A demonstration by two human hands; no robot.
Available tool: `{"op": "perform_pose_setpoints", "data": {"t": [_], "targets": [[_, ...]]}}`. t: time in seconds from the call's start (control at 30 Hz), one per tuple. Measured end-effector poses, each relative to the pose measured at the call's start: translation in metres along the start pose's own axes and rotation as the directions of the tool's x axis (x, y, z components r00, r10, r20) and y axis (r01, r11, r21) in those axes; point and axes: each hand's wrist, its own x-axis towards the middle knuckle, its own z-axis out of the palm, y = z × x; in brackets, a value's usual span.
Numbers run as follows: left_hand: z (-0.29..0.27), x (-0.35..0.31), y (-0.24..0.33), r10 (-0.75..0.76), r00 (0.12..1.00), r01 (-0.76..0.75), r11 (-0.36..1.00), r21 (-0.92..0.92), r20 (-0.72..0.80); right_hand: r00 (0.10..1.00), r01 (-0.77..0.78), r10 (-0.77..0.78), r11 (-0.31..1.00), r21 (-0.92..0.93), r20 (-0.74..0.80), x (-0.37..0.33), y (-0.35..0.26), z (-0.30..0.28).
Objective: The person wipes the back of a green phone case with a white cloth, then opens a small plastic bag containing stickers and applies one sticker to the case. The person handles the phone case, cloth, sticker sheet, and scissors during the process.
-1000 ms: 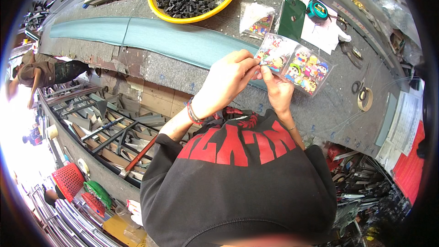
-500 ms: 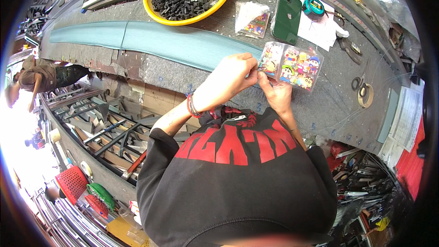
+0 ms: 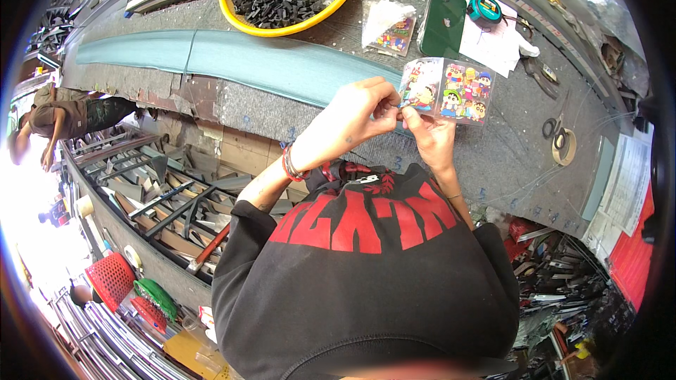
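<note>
A small clear plastic sleeve (image 3: 465, 91) printed with colourful cartoon figures is spread above the workbench in two panels. My left hand (image 3: 370, 109) pinches its lower left edge, fingers curled in. Right beside it, my right hand (image 3: 431, 134) grips the lower edge, thumb in front, so the fingertips of both hands nearly meet. Part of the sleeve's near edge is hidden behind the fingers. Just beyond lies a similar cartoon-printed packet (image 3: 391, 28) with white material in it. A dark green phone (image 3: 443, 21) rests near the sleeve's far side.
A yellow-rimmed basin (image 3: 224, 1) holds black and clear plastic parts. Pale blue strips (image 3: 246, 58), tied together, lie along the bench. At right are a tape measure (image 3: 484, 8), pliers (image 3: 539, 79), scissors (image 3: 560, 138) and a tape roll (image 3: 563, 149). Another person (image 3: 63, 116) bends at far left.
The sleeve has tilted and its two panels show more squarely. Both hands have shifted slightly; my right hand's fingers have moved a little right along the lower edge.
</note>
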Motion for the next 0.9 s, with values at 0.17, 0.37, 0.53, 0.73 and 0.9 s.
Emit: {"op": "perform_pose_setpoints", "data": {"t": [0.17, 0.37, 0.53, 0.73, 0.9], "targets": [[-0.001, 0.001, 0.0, -0.002, 1.0, 0.001, 0.999, 0.045, 0.027, 1.0, -0.008, 0.01, 0.996, -0.093, 0.017, 0.0, 0.0, 0.001], [0.0, 0.005, -0.002, 0.014, 0.998, -0.021, 0.994, 0.112, 0.062, 1.0, 0.004, -0.003, 0.995, -0.096, 0.017, -0.001, -0.002, 0.001], [0.0, 0.012, -0.001, 0.034, 0.995, -0.042, 0.995, 0.086, 0.093, 0.999, 0.013, -0.011, 0.999, -0.05, 0.043, 0.002, -0.009, -0.003], [0.006, 0.034, 0.006, 0.057, 0.985, -0.044, 0.996, -0.078, 0.163, 0.997, 0.012, -0.003, 0.994, -0.113, 0.079, 0.012, -0.032, -0.028], [0.019, 0.076, 0.013, 0.146, 0.953, -0.133, 0.989, -0.067, 0.265, 0.993, 0.111, -0.094, 0.924, -0.366, 0.066, 0.018, -0.051, -0.048]]}}
